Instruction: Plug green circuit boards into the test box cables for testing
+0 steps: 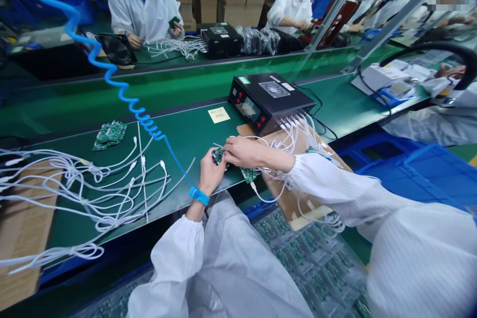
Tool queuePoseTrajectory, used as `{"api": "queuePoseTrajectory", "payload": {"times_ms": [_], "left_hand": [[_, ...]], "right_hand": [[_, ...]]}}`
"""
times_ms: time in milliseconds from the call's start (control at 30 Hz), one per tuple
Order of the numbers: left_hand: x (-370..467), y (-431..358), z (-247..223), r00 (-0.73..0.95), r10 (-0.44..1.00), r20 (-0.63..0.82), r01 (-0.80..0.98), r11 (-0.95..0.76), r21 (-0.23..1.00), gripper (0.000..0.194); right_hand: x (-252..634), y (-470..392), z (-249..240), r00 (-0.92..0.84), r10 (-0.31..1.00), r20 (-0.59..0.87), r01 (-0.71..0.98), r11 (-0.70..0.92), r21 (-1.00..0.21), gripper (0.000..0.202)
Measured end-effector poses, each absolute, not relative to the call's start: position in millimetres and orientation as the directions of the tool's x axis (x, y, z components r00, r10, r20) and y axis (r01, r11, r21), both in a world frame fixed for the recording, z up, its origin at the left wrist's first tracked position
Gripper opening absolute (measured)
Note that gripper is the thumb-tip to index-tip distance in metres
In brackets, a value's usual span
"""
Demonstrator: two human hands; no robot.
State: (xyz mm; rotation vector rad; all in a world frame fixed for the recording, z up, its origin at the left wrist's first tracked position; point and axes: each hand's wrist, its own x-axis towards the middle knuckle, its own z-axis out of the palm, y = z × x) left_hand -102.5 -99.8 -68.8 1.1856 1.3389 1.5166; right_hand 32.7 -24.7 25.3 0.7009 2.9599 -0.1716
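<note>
My left hand (pixel 211 171) is closed around a small green circuit board (pixel 217 156), held up near the bench's front edge. A blue wrist strap (pixel 198 196) with a coiled blue cord circles that wrist. My right hand (pixel 244 152) pinches at the board's right side. Whatever lies between its fingertips is hidden, though a white cable runs close by. Below the right hand, another green circuit board (pixel 249 175) has a white cable plug (pixel 253 186) at its lower edge. Behind my hands stands a black test box (pixel 270 99) with a screen, red terminals and several white cables plugged in.
A stack of circuit boards (pixel 111 134) and loose white cables (pixel 112 198) lie to the left. A yellow note (pixel 218 115) is on the bench (pixel 179 121). Cardboard (pixel 283 198) extends past the edge, over trays of boards (pixel 313 258). Co-workers (pixel 145 10) sit opposite.
</note>
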Motion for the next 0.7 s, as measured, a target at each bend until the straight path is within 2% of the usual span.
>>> {"api": "queuePoseTrajectory", "payload": {"times_ms": [167, 367, 500, 567, 700], "left_hand": [[-100.9, -101.0, -66.9, -0.269, 0.949, 0.163, 0.041, -0.158, 0.987, 0.015], [-100.9, -99.6, -64.2, -0.287, 0.952, 0.103, -0.021, -0.113, 0.993, 0.015], [-104.7, -95.5, -64.7, -0.358, 0.929, 0.093, -0.057, -0.121, 0.991, 0.015], [-105.5, -94.4, -66.0, -0.352, 0.931, 0.099, -0.076, -0.134, 0.988, 0.016], [-103.2, -94.2, -68.0, -0.363, 0.927, 0.093, -0.089, -0.134, 0.987, 0.018]], "right_hand": [[36.1, -19.1, 25.8, -0.902, 0.415, -0.121, 0.432, 0.883, -0.185, 0.031], [40.0, -14.6, 16.6, -0.906, 0.418, -0.064, 0.42, 0.872, -0.253, 0.026], [48.0, -18.6, 23.3, -0.937, 0.347, -0.023, 0.332, 0.872, -0.359, 0.027], [55.5, -21.0, 27.9, -0.934, 0.357, -0.017, 0.342, 0.876, -0.34, 0.027], [71.4, -24.6, 32.2, -0.858, 0.513, -0.019, 0.511, 0.849, -0.132, 0.032]]}}
